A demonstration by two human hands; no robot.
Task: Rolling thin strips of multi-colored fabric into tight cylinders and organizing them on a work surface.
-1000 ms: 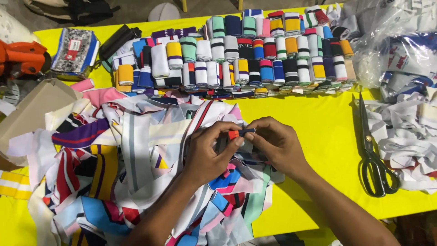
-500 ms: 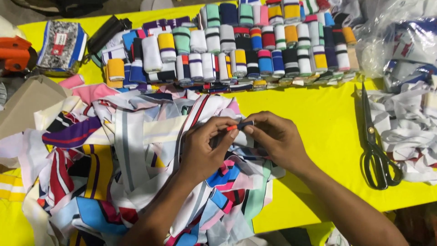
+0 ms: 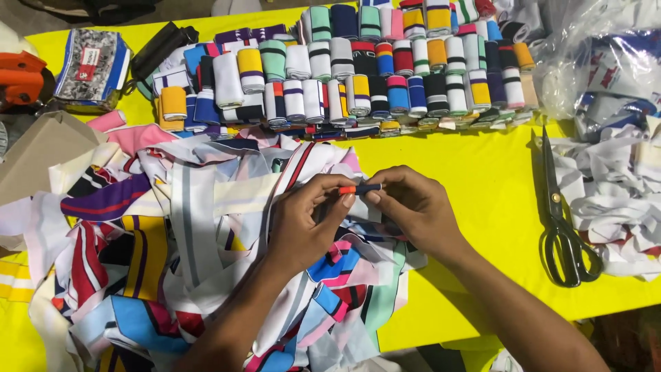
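My left hand (image 3: 303, 224) and my right hand (image 3: 410, 207) meet over a heap of loose striped fabric strips (image 3: 179, 248) on a yellow table (image 3: 468, 172). Between their fingertips they pinch a narrow folded strip (image 3: 358, 188), orange at its left end and dark blue at its right. The left thumb and forefinger hold the orange end, the right fingers hold the dark end. Both forearms come in from the lower edge of the view.
Rows of rolled striped fabric bands (image 3: 358, 69) line the table's far side. Black scissors (image 3: 561, 220) lie to the right, beside a pile of white strips (image 3: 613, 186) and a plastic bag (image 3: 606, 55). A patterned pouch (image 3: 93, 69), an orange tool (image 3: 21, 72) and cardboard (image 3: 38, 151) sit left.
The hands stayed together on the small strip and shifted their fingers slightly along it. The view tilted a little, so the table contents sit higher in the frame.
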